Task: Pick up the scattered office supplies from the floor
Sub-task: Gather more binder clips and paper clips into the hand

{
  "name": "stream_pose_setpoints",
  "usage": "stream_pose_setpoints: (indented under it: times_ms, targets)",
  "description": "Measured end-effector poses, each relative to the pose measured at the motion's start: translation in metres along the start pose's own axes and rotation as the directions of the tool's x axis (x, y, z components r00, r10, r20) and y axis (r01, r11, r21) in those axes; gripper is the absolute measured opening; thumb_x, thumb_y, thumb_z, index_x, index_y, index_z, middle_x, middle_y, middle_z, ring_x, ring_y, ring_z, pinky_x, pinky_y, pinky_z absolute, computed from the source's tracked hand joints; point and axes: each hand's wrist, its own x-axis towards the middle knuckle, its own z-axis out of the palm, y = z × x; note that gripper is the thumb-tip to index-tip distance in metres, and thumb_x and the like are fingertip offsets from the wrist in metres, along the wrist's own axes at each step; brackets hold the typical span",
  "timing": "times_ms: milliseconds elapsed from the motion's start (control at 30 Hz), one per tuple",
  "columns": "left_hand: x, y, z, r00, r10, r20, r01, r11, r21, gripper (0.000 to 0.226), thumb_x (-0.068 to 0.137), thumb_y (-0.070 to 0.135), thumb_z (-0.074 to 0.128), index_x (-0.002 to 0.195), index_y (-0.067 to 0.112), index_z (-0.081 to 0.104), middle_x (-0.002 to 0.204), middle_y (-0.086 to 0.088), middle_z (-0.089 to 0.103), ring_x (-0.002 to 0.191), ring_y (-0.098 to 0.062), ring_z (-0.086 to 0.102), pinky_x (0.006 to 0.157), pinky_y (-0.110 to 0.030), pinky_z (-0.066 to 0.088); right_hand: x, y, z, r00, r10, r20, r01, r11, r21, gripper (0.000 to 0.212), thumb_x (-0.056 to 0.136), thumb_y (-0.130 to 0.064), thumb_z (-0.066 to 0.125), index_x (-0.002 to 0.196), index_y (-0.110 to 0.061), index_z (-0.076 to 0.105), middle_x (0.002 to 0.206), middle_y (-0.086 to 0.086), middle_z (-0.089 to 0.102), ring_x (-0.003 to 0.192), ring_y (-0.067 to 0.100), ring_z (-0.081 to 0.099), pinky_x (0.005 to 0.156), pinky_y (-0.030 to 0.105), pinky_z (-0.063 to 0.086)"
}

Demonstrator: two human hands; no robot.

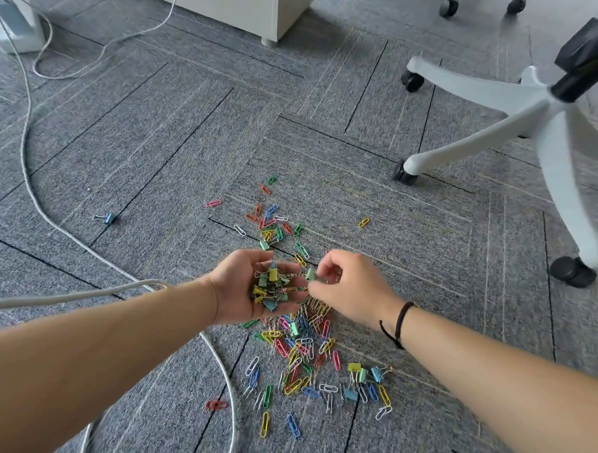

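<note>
Coloured paper clips (298, 356) and small binder clips lie scattered over the grey carpet, thickest below my hands. My left hand (243, 289) is cupped palm up and holds a heap of binder clips (269, 286) in yellow, green and blue. My right hand (349, 290) is just right of it and pinches a green binder clip (311, 274) between thumb and fingers, right at the edge of the left palm. More binder clips (361, 374) sit lower right, and a lone blue binder clip (109, 218) lies far left.
A white office chair base (522, 109) with black castors stands at the right. A grey cable (29, 166) runs across the floor at the left and passes under my left arm. A white cabinet (252, 5) is at the back, a white box (15, 25) far left.
</note>
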Motion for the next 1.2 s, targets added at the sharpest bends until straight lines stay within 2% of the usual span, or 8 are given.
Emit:
stream_pose_setpoints:
  times_ms: [200,367,500,733,833,1000,1100,1200]
  targets:
    - [-0.002,0.0,0.006,0.999,-0.026,0.026,0.027,0.999,-0.027,0.037,0.102,0.036,0.041,0.103,0.006,0.062,0.095,-0.017,0.07,0.079,-0.029,0.068,0.077,-0.047,0.061,0.0,-0.025,0.01,0.981,-0.194,-0.025,0.193,0.981,-0.016,0.018,0.083,-0.032,0.075,0.092,-0.024,0.061,0.08,-0.005,0.064,0.056,-0.001,0.047,0.054,0.014,0.041]
    - [-0.003,0.005,-0.006,0.999,0.015,0.037,-0.014,0.999,-0.046,0.043,0.102,0.033,0.036,0.109,0.005,0.069,0.107,-0.02,0.069,0.085,-0.031,0.067,0.069,-0.04,0.06,-0.014,-0.001,0.017,0.989,-0.141,0.038,0.143,0.987,-0.075,0.011,0.086,-0.027,0.072,0.085,-0.024,0.061,0.079,-0.006,0.063,0.066,0.007,0.057,0.061,0.029,0.053]
    - [-0.003,0.006,-0.008,0.999,0.039,0.029,-0.037,0.998,-0.056,0.043,0.103,0.031,0.036,0.102,0.006,0.072,0.109,-0.02,0.071,0.086,-0.031,0.069,0.068,-0.039,0.062,-0.024,0.011,0.034,0.955,-0.099,0.28,0.187,0.933,-0.308,0.024,0.091,-0.033,0.063,0.116,-0.03,0.064,0.098,-0.012,0.057,0.083,0.009,0.053,0.071,0.025,0.045]
    - [-0.003,0.004,-0.002,0.999,0.01,0.041,-0.009,1.0,-0.022,0.043,0.101,0.031,0.037,0.099,0.007,0.073,0.105,-0.018,0.071,0.086,-0.032,0.069,0.067,-0.039,0.061,-0.015,0.016,0.045,0.945,-0.112,0.306,0.248,0.858,-0.45,0.021,0.096,-0.034,0.059,0.116,-0.028,0.062,0.116,-0.004,0.06,0.1,0.022,0.061,0.083,0.036,0.052]
    - [-0.005,0.004,-0.002,0.999,0.003,0.041,-0.002,1.0,-0.015,0.043,0.101,0.032,0.037,0.102,0.007,0.073,0.107,-0.019,0.071,0.088,-0.032,0.069,0.065,-0.039,0.062,-0.02,0.018,0.035,0.945,-0.159,0.284,0.268,0.877,-0.399,0.023,0.095,-0.035,0.056,0.117,-0.028,0.062,0.105,-0.012,0.054,0.091,0.014,0.057,0.081,0.033,0.051]
    - [-0.003,0.001,0.0,0.999,-0.003,0.033,0.003,1.0,0.002,0.042,0.102,0.032,0.036,0.107,0.006,0.069,0.111,-0.022,0.069,0.09,-0.034,0.068,0.074,-0.044,0.061,-0.027,0.02,0.004,0.958,-0.268,0.105,0.285,0.934,-0.217,0.007,0.088,-0.032,0.06,0.091,-0.027,0.057,0.08,-0.01,0.056,0.063,0.006,0.049,0.055,0.023,0.044]
    - [-0.001,-0.003,0.01,0.999,-0.013,0.036,0.012,1.0,0.028,0.043,0.102,0.034,0.038,0.106,0.005,0.069,0.103,-0.021,0.07,0.085,-0.034,0.07,0.081,-0.048,0.058,-0.025,0.007,-0.011,0.939,-0.338,-0.068,0.325,0.933,-0.151,0.01,0.087,-0.03,0.065,0.089,-0.023,0.059,0.075,-0.008,0.058,0.063,0.009,0.052,0.055,0.024,0.046]
    - [-0.001,-0.009,0.025,0.997,-0.054,0.055,0.05,0.997,0.057,0.042,0.102,0.036,0.041,0.103,0.004,0.068,0.097,-0.019,0.07,0.081,-0.031,0.069,0.085,-0.05,0.057,-0.026,-0.006,-0.015,0.919,-0.388,-0.065,0.368,0.906,-0.209,0.016,0.087,-0.035,0.069,0.096,-0.024,0.062,0.08,-0.011,0.059,0.066,0.002,0.051,0.058,0.022,0.048]
